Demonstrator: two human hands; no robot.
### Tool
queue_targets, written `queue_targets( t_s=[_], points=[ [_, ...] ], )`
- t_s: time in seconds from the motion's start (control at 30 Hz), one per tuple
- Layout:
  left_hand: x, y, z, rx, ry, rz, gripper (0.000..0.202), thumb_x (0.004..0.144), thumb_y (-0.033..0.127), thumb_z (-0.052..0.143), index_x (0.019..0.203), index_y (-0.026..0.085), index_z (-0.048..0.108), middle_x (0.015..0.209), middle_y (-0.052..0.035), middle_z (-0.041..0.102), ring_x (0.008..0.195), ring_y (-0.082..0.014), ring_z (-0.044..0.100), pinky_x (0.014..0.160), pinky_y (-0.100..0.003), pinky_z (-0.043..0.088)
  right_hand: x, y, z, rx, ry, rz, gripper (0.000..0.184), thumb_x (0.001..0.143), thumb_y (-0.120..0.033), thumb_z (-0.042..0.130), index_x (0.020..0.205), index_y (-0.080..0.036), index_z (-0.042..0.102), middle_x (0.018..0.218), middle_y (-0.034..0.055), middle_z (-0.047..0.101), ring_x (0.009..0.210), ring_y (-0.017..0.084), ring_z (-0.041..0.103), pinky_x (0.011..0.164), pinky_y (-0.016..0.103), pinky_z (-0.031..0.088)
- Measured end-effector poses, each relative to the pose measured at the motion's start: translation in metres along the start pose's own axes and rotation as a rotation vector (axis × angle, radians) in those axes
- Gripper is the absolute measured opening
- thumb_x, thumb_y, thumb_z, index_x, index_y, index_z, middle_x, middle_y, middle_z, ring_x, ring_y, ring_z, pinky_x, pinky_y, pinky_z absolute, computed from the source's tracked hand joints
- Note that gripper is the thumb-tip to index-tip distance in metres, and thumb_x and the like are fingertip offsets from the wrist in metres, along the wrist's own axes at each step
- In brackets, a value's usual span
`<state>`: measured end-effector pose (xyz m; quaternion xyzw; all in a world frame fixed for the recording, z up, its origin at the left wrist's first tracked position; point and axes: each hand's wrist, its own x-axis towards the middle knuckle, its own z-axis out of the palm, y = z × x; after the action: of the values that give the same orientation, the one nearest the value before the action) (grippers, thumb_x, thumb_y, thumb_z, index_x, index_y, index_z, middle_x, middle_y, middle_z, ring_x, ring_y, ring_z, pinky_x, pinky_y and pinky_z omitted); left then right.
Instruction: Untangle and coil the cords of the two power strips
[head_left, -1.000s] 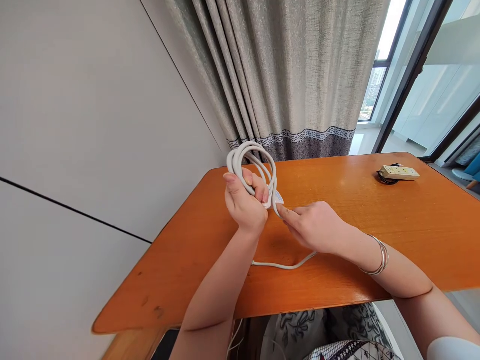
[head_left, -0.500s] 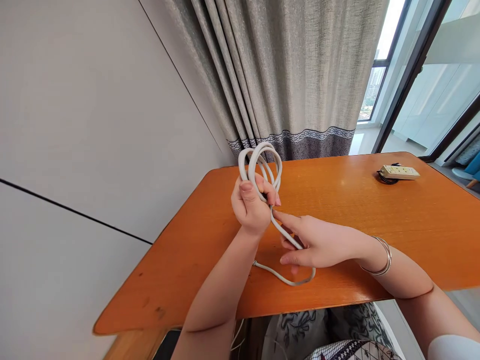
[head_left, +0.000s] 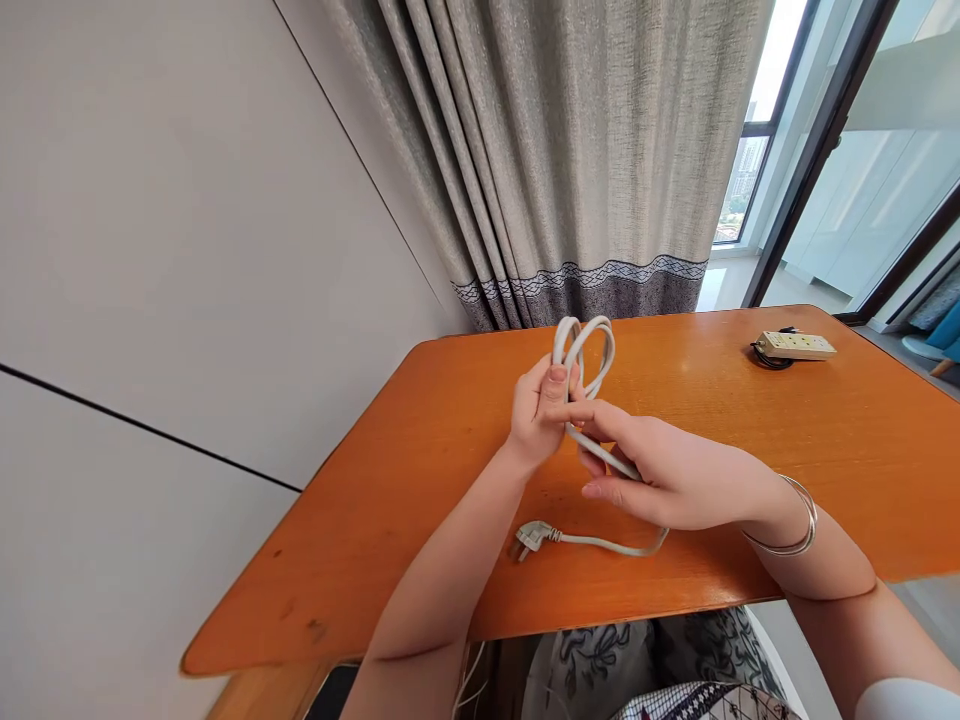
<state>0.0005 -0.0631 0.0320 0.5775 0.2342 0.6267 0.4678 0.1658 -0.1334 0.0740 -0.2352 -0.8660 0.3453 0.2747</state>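
My left hand (head_left: 541,405) is closed around a coiled white power cord (head_left: 606,350), whose loops stand up above the fist. Just to its right, my right hand (head_left: 652,465) pinches the straight run of the cord below the coil, its fingertips touching or nearly touching the left hand. From under the right palm the cord curves back left across the tabletop. It ends in a white plug (head_left: 534,535) with metal pins, lying near the front of the table.
The brown wooden table (head_left: 390,480) reaches from the pale wall on the left to the right side. A power strip (head_left: 795,346) with a black cable lies at the far right. Behind the table hangs a grey curtain (head_left: 592,150), beside a window.
Both hands have moved to the right with the cord, and the coil sits a little lower. The plug, earlier mostly hidden behind the left forearm, now shows on the table.
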Motion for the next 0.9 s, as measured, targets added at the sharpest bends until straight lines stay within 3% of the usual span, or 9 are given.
queue_targets(
  t_s=[0.1, 0.2, 0.3, 0.4, 0.5, 0.57, 0.7, 0.8, 0.9],
  points=[
    [-0.003, 0.003, 0.003, -0.008, -0.090, -0.040, 0.055, 0.080, 0.069, 0.065, 0.061, 0.019, 0.052, 0.046, 0.0024, 0.048, 0.040, -0.0094, 0.042, 0.040, -0.022, 0.033, -0.002, 0.000, -0.004, -0.196, 0.052, -0.048, 0.046, 0.098, -0.018, 0.052, 0.143, -0.019, 0.044, 0.090, 0.0019, 0.061, 0.069, 0.013, 0.051, 0.068, 0.026, 0.045],
    [-0.005, 0.006, 0.003, 0.047, -0.187, -0.074, 0.057, 0.083, 0.072, 0.059, 0.062, 0.019, 0.051, 0.044, 0.0024, 0.048, 0.038, -0.0092, 0.041, 0.038, -0.021, 0.031, -0.003, 0.010, -0.014, -0.393, 0.250, -0.069, 0.035, 0.099, -0.022, 0.055, 0.134, -0.023, 0.056, 0.097, 0.0036, 0.064, 0.074, 0.013, 0.055, 0.070, 0.026, 0.045],
    [-0.007, 0.005, 0.004, 0.052, -0.359, -0.211, 0.058, 0.084, 0.074, 0.055, 0.065, 0.019, 0.050, 0.040, 0.0050, 0.044, 0.034, -0.0085, 0.035, 0.036, -0.022, 0.031, 0.000, 0.029, -0.030, -0.516, 0.496, -0.097, 0.031, 0.095, -0.031, 0.064, 0.124, -0.023, 0.064, 0.090, 0.0024, 0.062, 0.073, 0.013, 0.055, 0.066, 0.024, 0.044],
    [-0.006, 0.003, 0.005, -0.052, -0.471, -0.357, 0.060, 0.083, 0.077, 0.053, 0.063, 0.021, 0.044, 0.036, 0.0073, 0.036, 0.030, -0.0078, 0.028, 0.033, -0.021, 0.026, 0.004, 0.049, -0.046, -0.486, 0.591, -0.182, 0.038, 0.087, -0.040, 0.074, 0.120, -0.021, 0.068, 0.085, 0.0004, 0.058, 0.066, 0.011, 0.049, 0.061, 0.024, 0.043],
    [-0.004, 0.004, 0.004, -0.189, -0.480, -0.429, 0.059, 0.084, 0.074, 0.054, 0.061, 0.022, 0.038, 0.034, 0.0092, 0.029, 0.028, -0.0061, 0.022, 0.034, -0.020, 0.019, 0.006, 0.060, -0.054, -0.383, 0.588, -0.194, 0.040, 0.084, -0.045, 0.077, 0.116, -0.021, 0.072, 0.086, 0.0008, 0.059, 0.064, 0.010, 0.047, 0.060, 0.024, 0.044],
    [-0.001, 0.007, 0.002, -0.276, -0.472, -0.461, 0.058, 0.088, 0.069, 0.053, 0.060, 0.021, 0.036, 0.032, 0.0100, 0.023, 0.027, -0.0054, 0.018, 0.035, -0.020, 0.017, 0.007, 0.062, -0.056, -0.270, 0.548, -0.184, 0.036, 0.086, -0.046, 0.075, 0.112, -0.022, 0.074, 0.091, 0.0027, 0.063, 0.072, 0.012, 0.054, 0.065, 0.025, 0.048],
    [0.002, 0.012, 0.001, -0.389, -0.451, -0.535, 0.058, 0.097, 0.064, 0.041, 0.058, 0.021, 0.035, 0.030, 0.0097, 0.019, 0.025, -0.0052, 0.016, 0.036, -0.019, 0.018, 0.011, 0.065, -0.053, 0.087, 0.352, -0.115, 0.035, 0.093, -0.045, 0.066, 0.118, -0.021, 0.071, 0.106, 0.0070, 0.072, 0.095, 0.017, 0.067, 0.080, 0.030, 0.055],
    [0.002, 0.013, 0.003, -0.438, -0.425, -0.541, 0.061, 0.096, 0.067, 0.037, 0.058, 0.021, 0.035, 0.030, 0.0104, 0.017, 0.025, -0.0047, 0.014, 0.036, -0.019, 0.018, 0.017, 0.071, -0.049, 0.348, 0.232, -0.030, 0.043, 0.094, -0.050, 0.062, 0.120, -0.017, 0.069, 0.087, 0.0048, 0.073, 0.078, 0.016, 0.070, 0.068, 0.028, 0.057],
    [0.002, 0.013, 0.004, -0.458, -0.424, -0.494, 0.062, 0.090, 0.073, 0.045, 0.059, 0.021, 0.035, 0.031, 0.0115, 0.017, 0.025, -0.0042, 0.013, 0.035, -0.019, 0.018, 0.023, 0.077, -0.042, 0.498, 0.239, 0.027, 0.051, 0.089, -0.058, 0.065, 0.111, -0.013, 0.070, 0.056, -0.0049, 0.058, 0.048, 0.011, 0.059, 0.046, 0.021, 0.048]
  ],
)
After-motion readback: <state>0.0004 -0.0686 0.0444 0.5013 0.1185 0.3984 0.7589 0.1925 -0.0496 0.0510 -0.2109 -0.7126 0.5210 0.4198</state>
